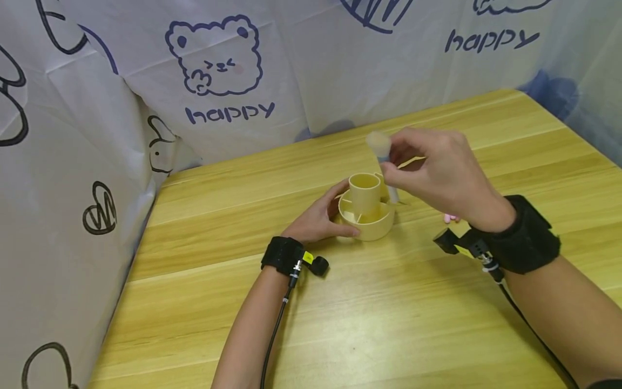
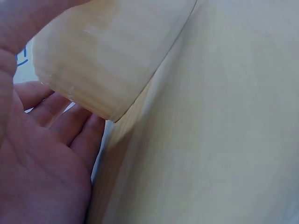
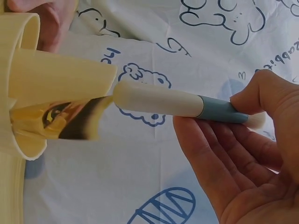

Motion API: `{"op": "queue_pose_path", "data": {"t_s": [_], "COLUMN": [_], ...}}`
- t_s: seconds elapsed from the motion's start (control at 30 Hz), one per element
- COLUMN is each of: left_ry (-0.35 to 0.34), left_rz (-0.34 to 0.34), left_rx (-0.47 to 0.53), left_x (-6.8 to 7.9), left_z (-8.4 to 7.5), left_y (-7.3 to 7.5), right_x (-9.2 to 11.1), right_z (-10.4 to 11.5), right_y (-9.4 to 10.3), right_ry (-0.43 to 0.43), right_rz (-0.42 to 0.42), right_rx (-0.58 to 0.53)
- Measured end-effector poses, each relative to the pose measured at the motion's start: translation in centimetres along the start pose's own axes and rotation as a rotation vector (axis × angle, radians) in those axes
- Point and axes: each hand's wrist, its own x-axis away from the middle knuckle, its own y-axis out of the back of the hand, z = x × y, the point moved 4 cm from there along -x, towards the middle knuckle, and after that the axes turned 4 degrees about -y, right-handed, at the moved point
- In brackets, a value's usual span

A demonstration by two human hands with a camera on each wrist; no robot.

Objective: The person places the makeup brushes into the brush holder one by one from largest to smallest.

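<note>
A makeup brush (image 1: 379,145) with a white handle, a blue band and pale bristles is pinched by my right hand (image 1: 443,170). Its bristles point up and its handle (image 3: 156,100) hangs down beside the cream round organizer (image 1: 371,231). My left hand (image 1: 318,219) grips this organizer from the left, thumb at the front and fingers behind. A tall central cup (image 1: 364,195) rises from the divided ring of compartments. Close up in the right wrist view, the handle's end overlaps the edge of a glossy yellow and dark patterned piece (image 3: 70,120) in the organizer.
Small pink things (image 1: 451,218) lie on the wooden table (image 1: 204,302), partly hidden by the right wrist. A white cloth (image 1: 311,70) with cartoon drawings hangs along the back and left sides. Cables run from both wrist cameras down the forearms.
</note>
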Motion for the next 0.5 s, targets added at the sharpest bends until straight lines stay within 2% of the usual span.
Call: {"op": "queue_pose_path", "data": {"t_s": [0.23,0.5], "left_ry": [-0.032,-0.006], "left_rz": [0.019,0.003], "left_rx": [0.025,-0.011], "left_x": [0.0,0.0], "left_z": [0.0,0.2], "left_y": [0.1,0.0], "right_x": [0.0,0.1], "right_z": [0.0,0.0], "right_y": [-0.7,-1.1], "right_ry": [0.023,0.023], "right_rz": [0.007,0.017], "right_rx": [-0.052,-0.081]}}
